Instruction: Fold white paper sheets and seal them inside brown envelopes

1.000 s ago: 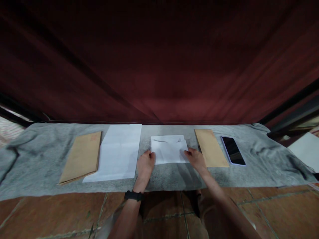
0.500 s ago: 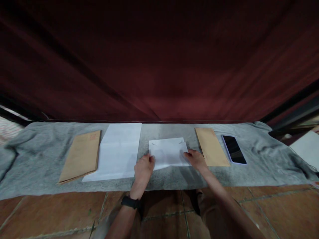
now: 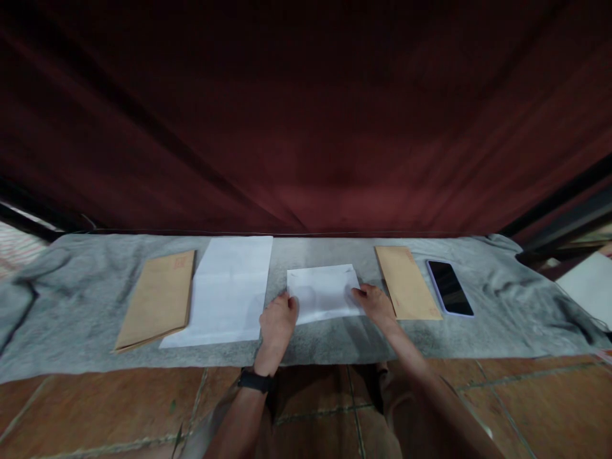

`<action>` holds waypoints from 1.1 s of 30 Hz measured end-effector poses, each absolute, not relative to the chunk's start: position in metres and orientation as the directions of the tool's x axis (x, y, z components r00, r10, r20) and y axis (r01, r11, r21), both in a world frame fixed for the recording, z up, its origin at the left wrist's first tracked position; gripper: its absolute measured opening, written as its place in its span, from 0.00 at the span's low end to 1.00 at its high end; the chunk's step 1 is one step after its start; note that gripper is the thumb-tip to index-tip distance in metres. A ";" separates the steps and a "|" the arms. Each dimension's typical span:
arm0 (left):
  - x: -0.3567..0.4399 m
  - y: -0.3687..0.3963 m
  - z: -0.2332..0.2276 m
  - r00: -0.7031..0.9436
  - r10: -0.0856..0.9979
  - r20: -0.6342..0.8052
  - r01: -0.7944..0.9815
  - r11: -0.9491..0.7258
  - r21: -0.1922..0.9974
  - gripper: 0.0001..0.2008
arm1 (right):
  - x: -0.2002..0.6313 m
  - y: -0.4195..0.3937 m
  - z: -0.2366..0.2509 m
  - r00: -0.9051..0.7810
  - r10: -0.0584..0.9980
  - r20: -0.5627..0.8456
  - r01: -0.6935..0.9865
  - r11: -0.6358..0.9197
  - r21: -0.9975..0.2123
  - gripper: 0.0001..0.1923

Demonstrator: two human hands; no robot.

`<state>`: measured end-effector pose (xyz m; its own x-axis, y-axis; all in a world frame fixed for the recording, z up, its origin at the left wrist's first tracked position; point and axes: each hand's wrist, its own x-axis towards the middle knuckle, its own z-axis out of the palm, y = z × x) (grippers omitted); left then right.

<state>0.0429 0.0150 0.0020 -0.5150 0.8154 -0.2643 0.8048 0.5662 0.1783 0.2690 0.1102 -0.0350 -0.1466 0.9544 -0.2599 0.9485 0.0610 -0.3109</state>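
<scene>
Dark red curtain cloth (image 3: 306, 127) fills the upper two thirds of the frame, and below it a grey felt-like mat (image 3: 71, 331) runs across a terracotta tiled floor (image 3: 95, 408). At the centre of the mat lies a folded white sheet of paper (image 3: 323, 292), flat, with its long axis running left to right across the frame and its creased edge apparently toward the bottom, though the fold itself is hard to make out. The left hand (image 3: 277, 322), with a black watch band (image 3: 256, 380) on its wrist, rests loosely curled with its fingertips pressing the paper's lower left corner; the right hand (image 3: 377, 305) pinches or presses the lower right corner, thumb on top. Neither hand lifts the sheet. By the look of it, the step in hand is flattening the fold, so the next move probably calls for running the fingers along the crease with even pressure while one hand pins the sheet against sliding on the mat. Left of the hands a larger unfolded white sheet (image 3: 229, 290) lies with its long axis pointing up the frame, and just beside it a brown paper envelope (image 3: 155, 299). Toward the centre right a second, narrower brown envelope (image 3: 406, 282) lies close to the right hand, and just beyond it a dark-screened smartphone (image 3: 449, 288).
</scene>
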 end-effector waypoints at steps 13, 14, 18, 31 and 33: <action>0.043 0.018 0.006 -0.529 0.809 -0.257 0.791 0.580 0.197 0.19 | 0.266 0.113 -0.036 -0.130 0.961 -0.244 0.955 0.055 -0.292 0.18; 0.042 0.018 0.006 -0.532 0.807 -0.256 0.789 0.582 0.198 0.19 | 0.265 0.113 -0.036 -0.128 0.962 -0.243 0.955 0.053 -0.293 0.18; 0.042 0.020 0.004 -0.546 0.798 -0.255 0.778 0.596 0.200 0.18 | 0.264 0.113 -0.036 -0.120 0.963 -0.241 0.954 0.044 -0.297 0.19; 0.044 0.019 0.008 -0.548 0.798 -0.253 0.780 0.596 0.191 0.19 | 0.257 0.108 -0.029 -0.092 0.974 -0.207 0.963 0.034 -0.267 0.18; 0.044 0.019 0.007 -0.551 0.797 -0.248 0.778 0.597 0.193 0.19 | 0.256 0.107 -0.029 -0.085 0.975 -0.206 0.969 0.033 -0.243 0.18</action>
<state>0.0439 0.0192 0.0071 -0.5505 0.7972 -0.2477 0.7783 0.5975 0.1933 0.2555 0.1069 -0.0295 -0.0851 0.9748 -0.2062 0.9694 0.0332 -0.2432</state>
